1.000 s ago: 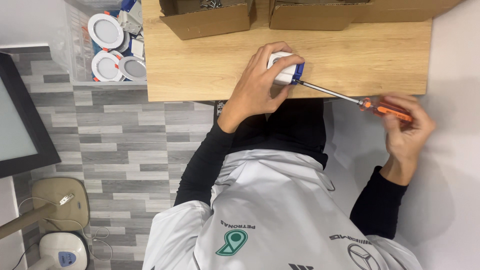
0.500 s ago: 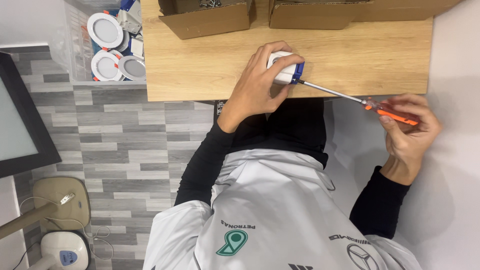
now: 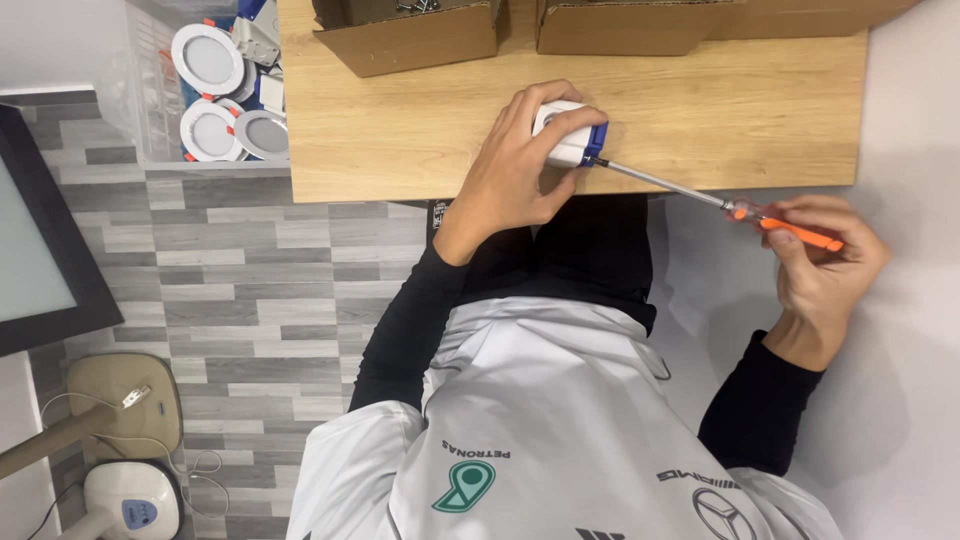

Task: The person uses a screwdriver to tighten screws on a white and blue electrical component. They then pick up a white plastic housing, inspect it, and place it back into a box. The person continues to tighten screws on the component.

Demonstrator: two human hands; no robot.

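My left hand is shut around a small white box-shaped device with a blue end and presses it onto the wooden table near its front edge. My right hand, off the table's edge to the right, pinches the orange handle of a screwdriver. The long metal shaft runs left, and its tip sits at the device's blue end.
Two open cardboard boxes stand at the back of the table. A clear bin with round white light fittings sits to the left. A dark screen and beige stands are on the grey plank floor.
My right hand's fingers have shifted slightly on the screwdriver handle. The left hand and the device have stayed in place.
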